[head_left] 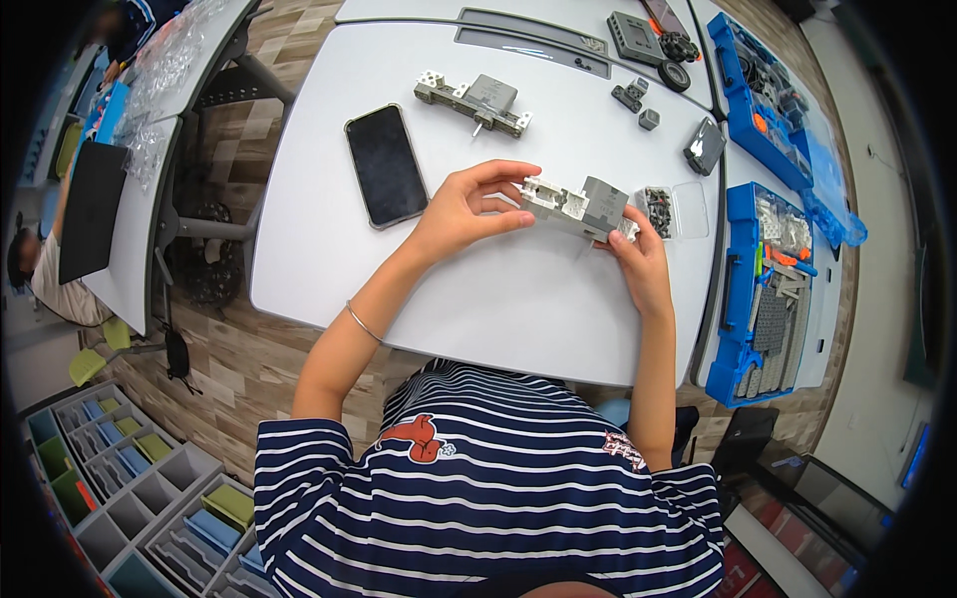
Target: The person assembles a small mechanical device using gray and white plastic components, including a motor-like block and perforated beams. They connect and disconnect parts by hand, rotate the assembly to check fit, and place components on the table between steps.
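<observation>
Above the near part of the white table [478,309], I hold a grey and white building-kit motor assembly [573,206] between both hands. My left hand [477,204] grips its left end, thumb below and fingers above. Its right end, by the block-shaped grey motor, is pinched by my right hand [643,261]. A thin shaft seems to point down beneath it. Farther off lies a similar motor assembly [478,102] with a shaft sticking out. To the left of my hands rests a phone [387,164] with a dark screen.
Just right of my hands is a small clear box [656,211] of dark parts. Beyond it lie a black case [705,147], small grey connectors [630,95], a wheel [674,75] and a grey box-shaped module [635,38]. Blue bins [736,299] of kit parts stand at the right.
</observation>
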`<state>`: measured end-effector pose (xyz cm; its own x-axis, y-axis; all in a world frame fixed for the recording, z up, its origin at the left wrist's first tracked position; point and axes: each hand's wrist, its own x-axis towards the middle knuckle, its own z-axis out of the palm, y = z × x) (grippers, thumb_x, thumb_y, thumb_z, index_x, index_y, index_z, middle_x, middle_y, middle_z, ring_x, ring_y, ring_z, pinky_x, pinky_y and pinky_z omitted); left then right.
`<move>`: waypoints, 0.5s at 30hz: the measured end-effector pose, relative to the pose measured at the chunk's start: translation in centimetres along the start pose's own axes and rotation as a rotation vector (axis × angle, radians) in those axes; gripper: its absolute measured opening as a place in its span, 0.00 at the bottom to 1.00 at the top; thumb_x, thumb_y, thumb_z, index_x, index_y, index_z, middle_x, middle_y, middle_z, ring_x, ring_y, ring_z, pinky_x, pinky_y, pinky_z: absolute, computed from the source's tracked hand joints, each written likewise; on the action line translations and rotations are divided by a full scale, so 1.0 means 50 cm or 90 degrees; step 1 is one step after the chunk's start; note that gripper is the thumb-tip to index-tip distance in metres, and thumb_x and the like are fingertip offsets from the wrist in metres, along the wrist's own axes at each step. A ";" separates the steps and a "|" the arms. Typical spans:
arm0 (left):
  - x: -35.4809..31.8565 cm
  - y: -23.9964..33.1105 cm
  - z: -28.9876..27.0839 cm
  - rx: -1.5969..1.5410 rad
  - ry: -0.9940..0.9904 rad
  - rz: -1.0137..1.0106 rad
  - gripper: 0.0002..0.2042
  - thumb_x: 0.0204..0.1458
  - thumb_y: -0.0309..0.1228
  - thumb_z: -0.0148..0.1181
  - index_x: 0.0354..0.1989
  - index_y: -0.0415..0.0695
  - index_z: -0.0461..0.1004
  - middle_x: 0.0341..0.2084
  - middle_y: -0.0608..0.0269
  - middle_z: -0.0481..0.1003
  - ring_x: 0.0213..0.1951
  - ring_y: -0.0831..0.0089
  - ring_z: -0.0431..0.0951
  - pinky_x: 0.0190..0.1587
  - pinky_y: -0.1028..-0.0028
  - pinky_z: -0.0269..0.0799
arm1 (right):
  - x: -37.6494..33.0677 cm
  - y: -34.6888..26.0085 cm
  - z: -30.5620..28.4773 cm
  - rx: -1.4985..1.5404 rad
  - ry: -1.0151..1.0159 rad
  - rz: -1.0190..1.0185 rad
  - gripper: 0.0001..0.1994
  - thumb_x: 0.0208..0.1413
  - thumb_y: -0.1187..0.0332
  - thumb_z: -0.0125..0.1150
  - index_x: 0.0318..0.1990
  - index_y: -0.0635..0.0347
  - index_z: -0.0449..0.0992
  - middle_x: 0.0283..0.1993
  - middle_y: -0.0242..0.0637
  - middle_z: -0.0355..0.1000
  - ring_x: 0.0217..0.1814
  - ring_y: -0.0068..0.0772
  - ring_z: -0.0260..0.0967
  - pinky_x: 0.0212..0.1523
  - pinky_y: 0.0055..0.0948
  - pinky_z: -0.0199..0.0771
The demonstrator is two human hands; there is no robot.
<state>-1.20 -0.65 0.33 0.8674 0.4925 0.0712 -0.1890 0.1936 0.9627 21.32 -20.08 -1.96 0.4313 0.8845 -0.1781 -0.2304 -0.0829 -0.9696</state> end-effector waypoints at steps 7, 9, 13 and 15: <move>-0.002 0.002 0.004 0.011 -0.021 0.014 0.27 0.51 0.19 0.70 0.62 0.35 0.72 0.56 0.57 0.73 0.50 0.75 0.75 0.55 0.71 0.79 | -0.001 0.002 -0.002 0.004 -0.011 -0.009 0.25 0.65 0.69 0.59 0.66 0.72 0.63 0.57 0.45 0.73 0.58 0.34 0.73 0.60 0.39 0.74; -0.003 0.003 0.005 0.013 -0.019 0.014 0.27 0.51 0.19 0.70 0.62 0.35 0.72 0.56 0.57 0.73 0.50 0.75 0.74 0.55 0.71 0.79 | 0.000 0.005 -0.003 0.005 0.009 0.012 0.26 0.63 0.69 0.63 0.65 0.72 0.65 0.61 0.46 0.70 0.61 0.34 0.70 0.61 0.38 0.73; -0.005 0.004 0.006 0.027 -0.016 0.026 0.27 0.51 0.19 0.70 0.62 0.36 0.72 0.57 0.57 0.73 0.52 0.73 0.74 0.56 0.70 0.78 | 0.001 0.008 -0.002 -0.005 0.023 0.001 0.27 0.59 0.74 0.67 0.64 0.72 0.67 0.63 0.45 0.67 0.64 0.33 0.66 0.65 0.35 0.67; -0.005 0.005 0.007 0.031 -0.014 0.036 0.27 0.51 0.19 0.69 0.62 0.36 0.72 0.58 0.56 0.73 0.54 0.71 0.74 0.57 0.68 0.77 | -0.003 0.008 0.003 -0.038 0.016 -0.055 0.27 0.56 0.78 0.68 0.63 0.71 0.68 0.63 0.43 0.67 0.65 0.32 0.65 0.66 0.33 0.65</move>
<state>-1.30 -1.00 0.64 0.8663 0.4822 0.1305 -0.2153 0.1245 0.9686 21.02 -20.18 -2.27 0.4691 0.8779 -0.0965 -0.1394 -0.0343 -0.9896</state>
